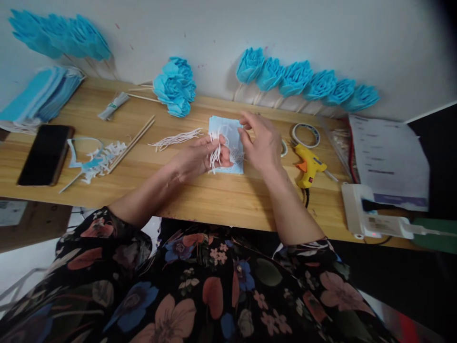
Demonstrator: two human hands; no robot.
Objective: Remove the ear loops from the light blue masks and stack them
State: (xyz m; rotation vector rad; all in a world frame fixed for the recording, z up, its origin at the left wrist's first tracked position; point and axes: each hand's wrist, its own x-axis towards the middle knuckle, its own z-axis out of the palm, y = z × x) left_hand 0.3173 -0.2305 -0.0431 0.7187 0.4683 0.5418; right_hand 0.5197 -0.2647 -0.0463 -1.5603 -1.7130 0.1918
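Observation:
My left hand (194, 157) is closed around a bunch of white elastic cords (215, 155), whose loose ends hang past the fingers. Beneath both hands lies a stack of light blue sheets (218, 123), partly covered by the cords and fingers. My right hand (263, 143) hovers at the stack's right edge, thumb and forefinger apart, with nothing visible between them. More white cords (176, 139) lie in a loose bundle left of the stack.
Blue fabric flowers on sticks (295, 78) lean along the wall, with a flower cluster (174, 85) lying behind. Right are a yellow glue gun (310, 166), a tape roll (306, 135) and a power strip (353, 209). Left are a phone (44, 155), wooden sticks (132, 143) and face masks (46, 95).

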